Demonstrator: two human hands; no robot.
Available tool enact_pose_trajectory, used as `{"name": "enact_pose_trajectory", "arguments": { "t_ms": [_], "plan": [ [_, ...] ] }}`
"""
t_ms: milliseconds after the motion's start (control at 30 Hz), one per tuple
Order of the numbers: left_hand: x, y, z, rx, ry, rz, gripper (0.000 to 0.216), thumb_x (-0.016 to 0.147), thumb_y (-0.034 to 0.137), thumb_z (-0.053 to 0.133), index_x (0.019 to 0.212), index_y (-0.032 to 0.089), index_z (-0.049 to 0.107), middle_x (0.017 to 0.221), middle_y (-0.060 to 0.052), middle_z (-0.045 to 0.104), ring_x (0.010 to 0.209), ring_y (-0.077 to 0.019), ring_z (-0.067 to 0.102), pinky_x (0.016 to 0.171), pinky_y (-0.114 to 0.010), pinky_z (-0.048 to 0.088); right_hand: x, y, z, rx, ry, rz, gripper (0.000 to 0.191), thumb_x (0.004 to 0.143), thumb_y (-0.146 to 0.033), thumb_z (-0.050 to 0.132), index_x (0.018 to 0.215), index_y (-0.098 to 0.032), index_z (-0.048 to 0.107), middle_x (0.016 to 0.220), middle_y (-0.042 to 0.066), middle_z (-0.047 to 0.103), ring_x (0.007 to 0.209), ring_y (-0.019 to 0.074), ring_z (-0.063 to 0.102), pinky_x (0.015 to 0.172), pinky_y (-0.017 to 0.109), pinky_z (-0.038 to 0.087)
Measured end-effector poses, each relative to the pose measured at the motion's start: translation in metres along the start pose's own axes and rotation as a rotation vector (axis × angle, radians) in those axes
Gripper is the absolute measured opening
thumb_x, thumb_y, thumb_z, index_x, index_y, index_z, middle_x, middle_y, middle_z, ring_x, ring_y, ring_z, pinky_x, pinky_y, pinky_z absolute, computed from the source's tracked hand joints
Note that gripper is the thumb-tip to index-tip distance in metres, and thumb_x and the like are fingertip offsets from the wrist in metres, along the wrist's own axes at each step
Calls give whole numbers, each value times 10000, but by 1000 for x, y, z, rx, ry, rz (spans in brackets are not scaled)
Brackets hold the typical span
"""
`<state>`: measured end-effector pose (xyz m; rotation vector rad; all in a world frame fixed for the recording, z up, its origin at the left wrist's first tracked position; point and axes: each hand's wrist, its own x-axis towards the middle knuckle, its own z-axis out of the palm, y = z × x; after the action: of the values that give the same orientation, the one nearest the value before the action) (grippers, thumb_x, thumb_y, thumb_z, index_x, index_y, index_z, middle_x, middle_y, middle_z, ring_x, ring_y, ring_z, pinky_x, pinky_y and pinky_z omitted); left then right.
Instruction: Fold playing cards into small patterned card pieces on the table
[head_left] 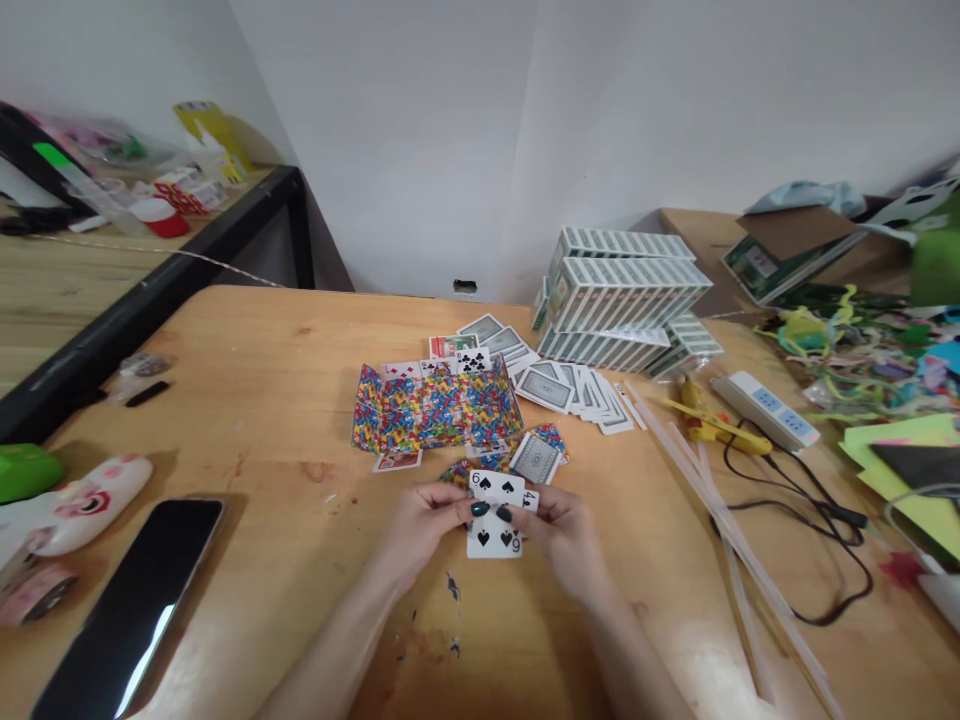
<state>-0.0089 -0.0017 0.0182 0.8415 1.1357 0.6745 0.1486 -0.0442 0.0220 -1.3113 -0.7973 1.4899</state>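
Note:
Both hands meet over the wooden table near its front. My left hand and my right hand each pinch a side of a six of spades card, thumbs on its face. Another card, a four, peeks out behind it on the right. Just beyond the hands stands a low structure covered in colourful patterned paper, with playing cards tucked along its top edge. Loose cards lie face down between it and my hands.
Stacked card packs and spread cards sit behind. Right: glue sticks, a yellow glue gun, a power strip, black cable, craft scraps. Left: a phone, a white mask, tape, a black-edged bench.

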Motion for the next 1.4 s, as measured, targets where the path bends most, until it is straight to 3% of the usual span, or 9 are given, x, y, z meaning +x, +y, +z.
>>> {"name": "enact_pose_trajectory", "arguments": {
  "t_ms": [333,467,633,767,1000,1400],
  "plan": [
    [-2,-4,9,252,200,183,252,607,285,672,442,140,548,437,57,428,440,-64,352,436,-186,254,6,12,2,-22,82,32,295,580,-380,749,682,-124,645,531,2,605,467,121,520,448,220,395],
    [-1,0,4,87,64,102,196,555,273,732,493,134,607,494,35,532,491,-79,454,483,-185,335,8,6,0,-20,41,58,289,568,-385,752,652,-125,657,526,14,629,474,130,544,457,224,416],
    [0,3,-7,-240,-148,-68,238,568,280,766,752,141,707,751,-47,686,679,-133,595,663,-242,456,5,-2,-1,-32,-7,69,300,580,-404,735,646,-116,679,547,37,653,457,121,544,443,217,413],
    [-1,5,-9,-250,-203,-114,243,559,264,777,750,127,715,736,-57,691,632,-118,590,632,-232,458,3,-2,1,-60,-39,70,302,591,-410,726,629,-116,674,530,28,641,447,111,535,434,208,408],
    [0,4,-8,-121,-41,-56,223,513,299,770,622,132,671,609,-18,641,541,-112,543,555,-237,427,0,8,3,-125,-23,71,332,626,-446,696,575,-129,611,483,-5,595,397,92,497,403,208,400],
    [0,-4,-1,37,77,159,233,612,319,657,550,150,509,506,42,476,480,-91,435,483,-205,339,0,9,12,-91,-35,115,314,636,-416,698,619,-126,579,484,-14,573,383,87,502,354,189,422]
  ]
}}
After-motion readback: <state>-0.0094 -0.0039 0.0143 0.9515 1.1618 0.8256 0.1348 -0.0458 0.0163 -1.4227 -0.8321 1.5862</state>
